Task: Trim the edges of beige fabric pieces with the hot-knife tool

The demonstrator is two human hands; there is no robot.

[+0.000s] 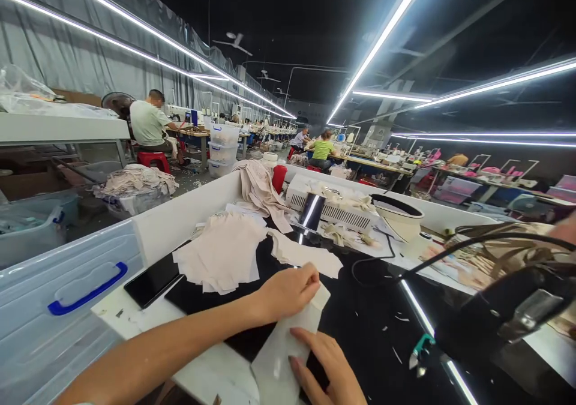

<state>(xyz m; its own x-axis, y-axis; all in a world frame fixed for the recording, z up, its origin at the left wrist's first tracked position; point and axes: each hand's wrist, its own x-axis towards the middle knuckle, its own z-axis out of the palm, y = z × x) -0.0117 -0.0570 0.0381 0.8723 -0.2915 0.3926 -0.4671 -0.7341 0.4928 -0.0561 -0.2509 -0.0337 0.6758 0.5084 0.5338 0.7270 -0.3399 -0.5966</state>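
My left hand (288, 292) reaches across from the left, its fingers pinched on the far end of a pale fabric strip (283, 348). Nearer to me, my right hand (330, 366) rests at the strip's right edge, thumb and forefinger apart on it. Just beyond lies a curved cream fabric piece (310, 254) on the black tabletop (369, 327). To its left is a fanned stack of cream cut pieces (220, 249).
A dark machine (508, 315) with a cable stands at the right, near green-handled snips (420, 351). A black flat device (153, 279) lies left. Behind are a white vented box (333, 207), a tape roll (398, 216) and a blue-handled bin (67, 297). Other people sit farther back.
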